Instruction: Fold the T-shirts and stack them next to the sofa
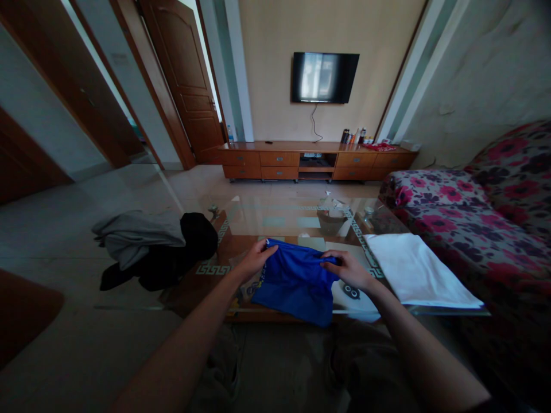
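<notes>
A blue piece of clothing (297,287) spreads between my two hands above the near part of the glass coffee table (232,246); its exact kind is unclear. My left hand (257,255) pinches its upper left corner. Gathered fabric at the upper right sits in the closed fingers of my right hand (344,267). The lower edge hangs over the table's front edge. To the right lies a folded white cloth (419,269), flat on the glass. Grey clothing (138,232) and black clothing (196,241) are heaped at the table's left end.
Beyond the table stands a long wooden TV cabinet (279,158) with bottles (353,136) on it. A flowered sofa (456,212) borders the right side. Crumpled clear plastic (333,206) rests toward the table's far side. My knees are under the front edge.
</notes>
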Available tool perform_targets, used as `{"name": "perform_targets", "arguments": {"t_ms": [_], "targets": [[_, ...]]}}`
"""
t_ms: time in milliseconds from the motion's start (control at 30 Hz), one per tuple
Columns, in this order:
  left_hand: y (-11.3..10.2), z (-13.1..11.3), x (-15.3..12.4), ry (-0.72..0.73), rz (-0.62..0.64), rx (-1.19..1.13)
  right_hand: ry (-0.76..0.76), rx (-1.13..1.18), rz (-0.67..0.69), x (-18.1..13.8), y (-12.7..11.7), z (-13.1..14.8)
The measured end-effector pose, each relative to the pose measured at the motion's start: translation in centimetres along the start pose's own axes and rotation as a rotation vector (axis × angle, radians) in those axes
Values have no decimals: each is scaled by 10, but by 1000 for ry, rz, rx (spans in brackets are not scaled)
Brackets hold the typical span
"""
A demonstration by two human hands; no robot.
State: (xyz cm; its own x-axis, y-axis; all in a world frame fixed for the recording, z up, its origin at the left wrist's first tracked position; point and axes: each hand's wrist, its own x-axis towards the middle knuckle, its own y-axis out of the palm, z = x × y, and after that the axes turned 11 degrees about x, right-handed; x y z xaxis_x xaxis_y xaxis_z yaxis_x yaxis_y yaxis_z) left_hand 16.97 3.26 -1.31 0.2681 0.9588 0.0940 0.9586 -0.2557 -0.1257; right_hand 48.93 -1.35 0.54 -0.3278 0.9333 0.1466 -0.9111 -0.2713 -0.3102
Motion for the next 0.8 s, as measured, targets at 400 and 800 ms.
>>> {"name": "perform_targets", "arguments": {"t_ms": [400, 800], "targets": [[-18, -33, 5, 65, 10, 228, -109, -31, -118, -1, -12, 21], [-27, -67, -10, 116, 71, 192, -33, 203, -140, -13, -34, 62]]}}
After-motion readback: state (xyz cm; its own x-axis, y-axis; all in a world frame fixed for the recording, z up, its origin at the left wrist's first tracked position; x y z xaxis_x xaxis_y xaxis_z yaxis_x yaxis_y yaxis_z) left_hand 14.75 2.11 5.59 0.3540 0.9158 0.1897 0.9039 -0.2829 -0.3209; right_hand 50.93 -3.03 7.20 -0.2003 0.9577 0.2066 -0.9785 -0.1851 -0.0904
